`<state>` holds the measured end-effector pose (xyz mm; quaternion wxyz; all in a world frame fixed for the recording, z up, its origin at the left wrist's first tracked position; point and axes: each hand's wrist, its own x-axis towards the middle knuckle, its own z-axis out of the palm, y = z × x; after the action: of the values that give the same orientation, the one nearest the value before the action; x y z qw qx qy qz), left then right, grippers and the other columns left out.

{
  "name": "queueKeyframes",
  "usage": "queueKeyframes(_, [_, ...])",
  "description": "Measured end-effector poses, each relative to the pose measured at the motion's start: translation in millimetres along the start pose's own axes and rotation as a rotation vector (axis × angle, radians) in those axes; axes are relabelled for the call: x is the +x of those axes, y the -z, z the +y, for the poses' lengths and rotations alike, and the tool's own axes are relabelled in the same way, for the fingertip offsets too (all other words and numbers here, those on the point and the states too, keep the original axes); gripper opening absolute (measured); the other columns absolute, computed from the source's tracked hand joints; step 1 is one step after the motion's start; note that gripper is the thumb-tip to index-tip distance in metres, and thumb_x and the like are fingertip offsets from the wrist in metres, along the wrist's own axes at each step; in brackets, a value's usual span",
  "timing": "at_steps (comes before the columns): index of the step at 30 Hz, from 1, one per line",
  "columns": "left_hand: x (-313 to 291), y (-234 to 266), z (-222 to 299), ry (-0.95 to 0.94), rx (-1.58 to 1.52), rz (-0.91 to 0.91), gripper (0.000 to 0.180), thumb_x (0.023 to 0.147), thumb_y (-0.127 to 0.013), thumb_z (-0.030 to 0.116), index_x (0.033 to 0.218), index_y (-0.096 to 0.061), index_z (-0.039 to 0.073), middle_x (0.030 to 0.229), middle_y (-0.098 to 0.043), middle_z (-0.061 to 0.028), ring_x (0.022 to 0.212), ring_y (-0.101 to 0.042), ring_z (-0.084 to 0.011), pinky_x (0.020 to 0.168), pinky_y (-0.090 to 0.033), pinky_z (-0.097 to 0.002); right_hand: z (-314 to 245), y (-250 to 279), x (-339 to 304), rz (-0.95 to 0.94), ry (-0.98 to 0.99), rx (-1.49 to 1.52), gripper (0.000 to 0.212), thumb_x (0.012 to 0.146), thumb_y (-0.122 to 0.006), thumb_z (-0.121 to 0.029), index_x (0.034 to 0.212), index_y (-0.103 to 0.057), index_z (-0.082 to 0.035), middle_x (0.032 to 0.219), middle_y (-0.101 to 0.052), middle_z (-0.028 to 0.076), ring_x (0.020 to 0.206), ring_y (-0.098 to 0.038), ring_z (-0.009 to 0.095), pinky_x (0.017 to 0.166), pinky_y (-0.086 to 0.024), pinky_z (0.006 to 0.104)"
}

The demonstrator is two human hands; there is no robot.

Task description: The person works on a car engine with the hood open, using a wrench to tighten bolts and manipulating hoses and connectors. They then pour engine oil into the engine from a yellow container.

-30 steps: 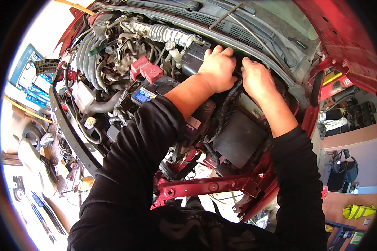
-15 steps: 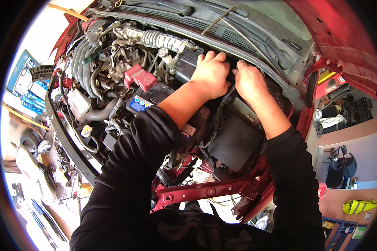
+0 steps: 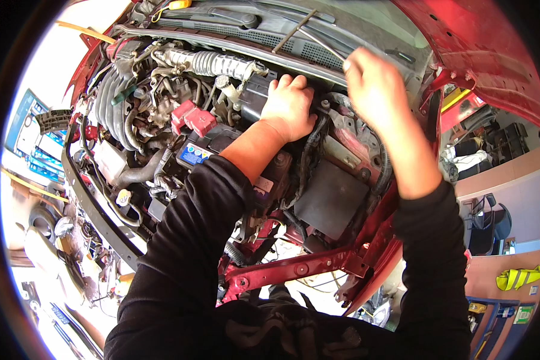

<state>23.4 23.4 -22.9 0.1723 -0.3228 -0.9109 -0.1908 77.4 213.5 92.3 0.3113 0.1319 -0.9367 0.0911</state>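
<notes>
Brace your left hand (image 3: 289, 109), fingers bent, tips hidden, at the black box (image 3: 254, 98) near the rear edge of the engine bay (image 3: 276, 275); line your right hand (image 3: 375, 90), grip too blurred to tell, with the T-shaped bar (image 3: 296, 29) beyond.

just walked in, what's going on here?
Someone's working by hand in an open engine bay. The left hand lies over the end of a black housing. The right hand, blurred, is at the end of a T-shaped metal rod over the cowl. Can't tell whether its grip is closed.
</notes>
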Motion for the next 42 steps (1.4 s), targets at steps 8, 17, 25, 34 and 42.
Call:
queueKeyframes(8, [-1,2,-2,-0.001,-0.019,0.012,0.061,0.084,-0.09,0.037,0.135,-0.078,0.007,0.134,-0.064,-0.0138,0.134,-0.056,-0.0394,0.119,-0.045,-0.0529,44,-35,71,-0.379,-0.003,-0.297,0.028,0.101,-0.077,-0.022,0.117,-0.075,0.001,0.116,-0.08,0.028,0.112,-0.077,0.047,0.098,-0.062,0.0565])
queueKeyframes(17, [0,2,-1,0.012,-0.011,0.008,0.061,0.085,-0.088,0.04,0.137,-0.078,0.007,0.134,-0.064,-0.0136,0.135,-0.056,-0.0387,0.119,-0.045,-0.0521,13,5,78,-0.381,0.13,-0.327,0.03,0.097,-0.073,-0.015,0.119,-0.063,0.003,0.107,-0.077,0.03,0.105,-0.076,0.052,0.091,-0.061,0.0592])
queueKeyframes(25, [-1,5,-1,0.026,-0.019,-0.005,0.062,0.086,-0.086,0.04,0.138,-0.078,0.008,0.136,-0.064,-0.0139,0.136,-0.055,-0.0386,0.12,-0.045,-0.0516,-38,60,29,-0.124,0.193,0.145,0.024,0.097,-0.071,-0.014,0.108,-0.058,0.003,0.09,-0.074,0.029,0.091,-0.076,0.051,0.08,-0.059,0.0586])
queueKeyframes(34, [-2,6,0,0.024,-0.024,-0.018,0.062,0.088,-0.086,0.04,0.14,-0.077,0.007,0.139,-0.064,-0.0125,0.137,-0.055,-0.0387,0.121,-0.044,-0.0516,2,11,20,0.029,0.012,0.529,0.019,0.104,-0.068,-0.012,0.118,-0.061,0.0,0.087,-0.074,0.014,0.079,-0.076,0.029,0.076,-0.06,0.0439])
queueKeyframes(42, [-1,3,-1,0.025,-0.03,-0.021,0.062,0.088,-0.086,0.04,0.14,-0.077,0.008,0.137,-0.064,-0.0122,0.137,-0.055,-0.0387,0.121,-0.044,-0.0523,6,10,35,-0.053,-0.139,0.622,0.02,0.107,-0.067,-0.013,0.122,-0.061,-0.001,0.088,-0.072,0.009,0.073,-0.074,0.019,0.068,-0.061,0.0375])
